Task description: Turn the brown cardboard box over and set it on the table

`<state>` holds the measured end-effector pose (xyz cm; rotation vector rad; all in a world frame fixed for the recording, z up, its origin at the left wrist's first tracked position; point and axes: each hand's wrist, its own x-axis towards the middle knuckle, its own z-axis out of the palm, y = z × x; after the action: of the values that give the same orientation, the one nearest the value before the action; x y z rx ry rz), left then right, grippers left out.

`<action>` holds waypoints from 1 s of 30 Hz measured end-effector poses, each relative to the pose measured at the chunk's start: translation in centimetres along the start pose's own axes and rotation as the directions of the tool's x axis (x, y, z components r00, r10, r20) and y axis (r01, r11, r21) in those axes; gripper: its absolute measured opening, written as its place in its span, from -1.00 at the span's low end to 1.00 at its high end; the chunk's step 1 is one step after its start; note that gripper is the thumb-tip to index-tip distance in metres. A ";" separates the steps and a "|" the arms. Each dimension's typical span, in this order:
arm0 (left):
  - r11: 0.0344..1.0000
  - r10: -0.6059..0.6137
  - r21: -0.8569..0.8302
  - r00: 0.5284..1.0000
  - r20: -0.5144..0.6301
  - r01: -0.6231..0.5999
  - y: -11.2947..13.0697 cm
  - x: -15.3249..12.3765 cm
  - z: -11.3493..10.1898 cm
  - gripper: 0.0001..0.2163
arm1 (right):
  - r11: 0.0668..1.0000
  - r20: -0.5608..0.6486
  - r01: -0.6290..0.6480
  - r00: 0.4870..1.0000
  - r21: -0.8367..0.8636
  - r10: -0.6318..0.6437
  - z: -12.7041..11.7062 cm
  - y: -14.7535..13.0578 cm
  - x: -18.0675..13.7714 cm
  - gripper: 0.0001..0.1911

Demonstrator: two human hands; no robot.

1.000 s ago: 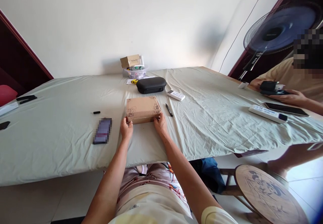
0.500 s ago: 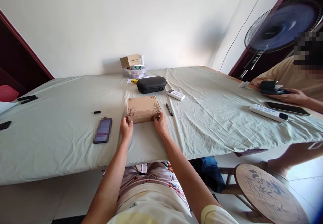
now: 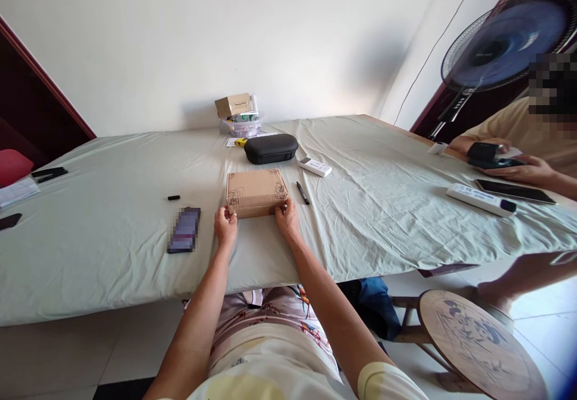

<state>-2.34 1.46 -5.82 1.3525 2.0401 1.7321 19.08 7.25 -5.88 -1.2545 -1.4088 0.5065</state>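
Likely for steadiness, L grip [image 3: 226, 227] & R grip [image 3: 287, 220], part-closed, hold cardboard box [image 3: 256, 185] by its near corners, approx. 7 & 5 o'clock.

Both hands [image 3: 256, 224] touch a closed cardboard box [image 3: 258, 192]

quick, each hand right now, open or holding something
Left hand: closed on the patterned cardboard box at its near left corner.
Right hand: closed on the same box's near right corner.

Box [image 3: 256, 185] made of matt cardboard; table [image 3: 393, 127] covered in creased matt cloth [image 3: 126, 256]; tub [image 3: 243, 130] formed of clear plastic; stool [image 3: 478, 352] topped with smooth wood.
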 end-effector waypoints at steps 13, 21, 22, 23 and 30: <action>0.997 0.023 0.077 1.000 0.014 -0.024 0.7 0.1 -0.6 -0.79 | 0.999 0.019 -0.023 1.000 -0.047 0.023 -0.1 0.0 0.0 -0.53; 0.998 -0.027 0.060 0.999 0.018 0.026 1.2 0.0 -0.8 -0.72 | 0.998 0.026 -0.017 0.999 -0.068 0.019 0.0 0.3 0.1 -0.52; 0.998 -0.039 0.056 0.999 0.017 0.038 1.3 0.0 -0.8 -0.69 | 0.998 0.023 -0.009 1.000 -0.063 0.011 0.0 0.3 0.1 -0.52; 0.998 -0.048 0.050 0.999 0.017 0.048 1.3 0.0 -0.8 -0.67 | 0.998 0.021 -0.005 1.000 -0.060 0.006 -0.1 0.3 0.2 -0.53; 0.997 -0.059 0.041 0.998 0.009 0.059 1.2 0.0 -0.8 -0.67 | 0.993 0.049 -0.061 0.997 -0.105 0.066 -0.3 -0.2 0.2 -0.57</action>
<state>-2.19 0.85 -4.50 1.2959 2.0991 1.6641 19.34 7.26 -5.47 -1.3814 -1.4582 0.5187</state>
